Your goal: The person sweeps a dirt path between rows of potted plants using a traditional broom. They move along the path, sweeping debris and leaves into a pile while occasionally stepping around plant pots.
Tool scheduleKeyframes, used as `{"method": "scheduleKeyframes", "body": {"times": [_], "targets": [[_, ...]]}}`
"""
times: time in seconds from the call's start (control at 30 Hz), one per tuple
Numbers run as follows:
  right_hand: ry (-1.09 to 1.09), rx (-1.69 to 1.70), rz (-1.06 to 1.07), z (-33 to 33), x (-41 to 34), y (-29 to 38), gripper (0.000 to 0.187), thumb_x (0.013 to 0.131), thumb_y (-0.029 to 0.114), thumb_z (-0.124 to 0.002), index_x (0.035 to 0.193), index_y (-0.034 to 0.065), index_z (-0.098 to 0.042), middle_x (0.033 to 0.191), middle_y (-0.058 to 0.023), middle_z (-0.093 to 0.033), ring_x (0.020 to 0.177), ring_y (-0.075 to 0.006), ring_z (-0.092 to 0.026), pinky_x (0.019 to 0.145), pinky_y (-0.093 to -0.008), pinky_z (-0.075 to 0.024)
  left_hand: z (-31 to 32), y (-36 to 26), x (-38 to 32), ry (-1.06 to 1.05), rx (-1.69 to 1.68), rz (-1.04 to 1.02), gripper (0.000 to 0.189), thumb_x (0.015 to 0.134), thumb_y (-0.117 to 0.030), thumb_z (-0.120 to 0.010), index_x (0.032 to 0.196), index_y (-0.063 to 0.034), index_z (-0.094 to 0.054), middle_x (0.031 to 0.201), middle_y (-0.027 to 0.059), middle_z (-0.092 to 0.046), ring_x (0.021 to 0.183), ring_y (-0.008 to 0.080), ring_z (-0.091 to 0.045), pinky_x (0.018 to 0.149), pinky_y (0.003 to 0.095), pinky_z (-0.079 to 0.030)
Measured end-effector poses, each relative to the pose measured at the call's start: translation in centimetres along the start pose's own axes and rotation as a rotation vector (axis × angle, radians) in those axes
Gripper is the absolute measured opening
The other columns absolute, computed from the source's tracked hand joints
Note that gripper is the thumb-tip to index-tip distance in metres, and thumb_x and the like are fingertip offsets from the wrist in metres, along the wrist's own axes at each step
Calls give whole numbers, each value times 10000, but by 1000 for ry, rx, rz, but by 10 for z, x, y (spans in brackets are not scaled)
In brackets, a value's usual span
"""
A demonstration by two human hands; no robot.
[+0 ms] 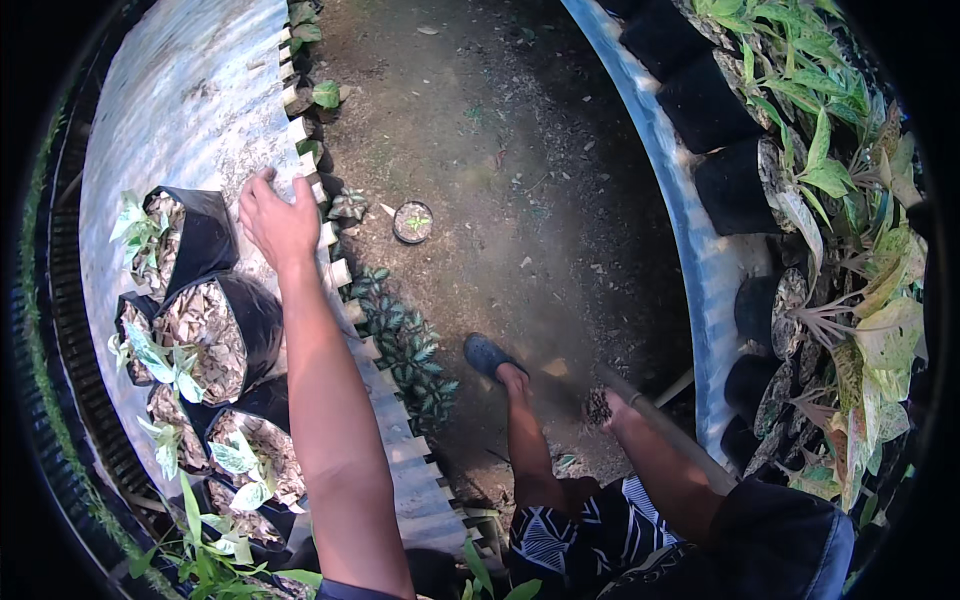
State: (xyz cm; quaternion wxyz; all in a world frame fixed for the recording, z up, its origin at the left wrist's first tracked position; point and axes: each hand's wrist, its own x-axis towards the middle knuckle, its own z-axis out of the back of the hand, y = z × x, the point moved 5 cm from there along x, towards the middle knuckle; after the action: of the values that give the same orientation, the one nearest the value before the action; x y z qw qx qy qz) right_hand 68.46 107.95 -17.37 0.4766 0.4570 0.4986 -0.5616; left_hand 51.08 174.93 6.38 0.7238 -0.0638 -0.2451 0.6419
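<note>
My left hand (279, 221) rests palm down on the corrugated bench sheet (187, 90), thumb and fingers apart, over scattered dry litter (251, 161). Nothing shows in its grasp, though the palm is hidden. Just left of it stands a black grow bag (204, 232) with a variegated seedling (135, 232). A larger black bag (259, 322) filled with dry chips is beside my wrist. Low over the path, my right hand (616, 411) is cupped around a handful of dark, crumbly soil mix (598, 409); its fingers are mostly hidden.
A small round pot (413, 222) with a seedling sits on the dirt path (480, 150). Dark-leaved plants (405, 345) grow along the bench's edge. A second raised bench (709, 315) at right carries black bags of leafy plants (825, 165). A pole (675, 431) slants near my right forearm.
</note>
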Motion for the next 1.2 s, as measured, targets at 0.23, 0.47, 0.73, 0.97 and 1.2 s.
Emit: {"method": "scheduleKeyframes", "body": {"times": [0.23, 0.47, 0.73, 0.97, 1.2], "targets": [[928, -495, -12, -491, -60, 96, 161, 897, 153, -596, 856, 29, -504, 763, -79, -584, 564, -143, -594, 540, -247, -571, -9, 4, -6, -59, -17, -64, 541, 866, -452, -673, 1271, -97, -624, 1404, 164, -547, 1368, 345, -446, 1172, 481, -301], [730, -794, 420, -469, -204, 82, 150, 902, 188, -609, 965, 84, -521, 777, -49, -597, 580, -123, -577, 523, -272, -522, -2, 3, -3, -28, -64, -28, 478, 870, -396, -653, 1252, -111, -615, 1434, 163, -525, 1404, 325, -422, 1189, 487, -279], [130, -2089, 251, -234, -132, 9, 534, 769, 235, -744, 1241, 9, -638, 1080, -155, -709, 1040, -253, -672, 932, -360, -508, -3, 1, 0, -20, -40, -37, 439, 861, -370, -668, 1208, -107, -612, 1380, 143, -551, 1376, 315, -449, 1163, 487, -301], [-234, -2428, 543, -441, -134, 128, 485, 742, 274, -754, 1145, 6, -715, 1022, -195, -758, 987, -325, -742, 864, -437, -573, -3, 0, 3, -6, -37, -44, 411, 853, -345, -671, 1187, -113, -611, 1383, 147, -555, 1341, 318, -479, 1147, 491, -312], [180, -2507, 385, -366, -187, 110, 850, 710, 279, -747, 1472, -13, -507, 1185, -266, -702, 1127, -384, -674, 1010, -417, -502, -3, -5, 7, 51, -9, 1, 451, 870, -358, -674, 1239, -115, -580, 1397, 152, -530, 1350, 343, -458, 1136, 515, -300]]}}
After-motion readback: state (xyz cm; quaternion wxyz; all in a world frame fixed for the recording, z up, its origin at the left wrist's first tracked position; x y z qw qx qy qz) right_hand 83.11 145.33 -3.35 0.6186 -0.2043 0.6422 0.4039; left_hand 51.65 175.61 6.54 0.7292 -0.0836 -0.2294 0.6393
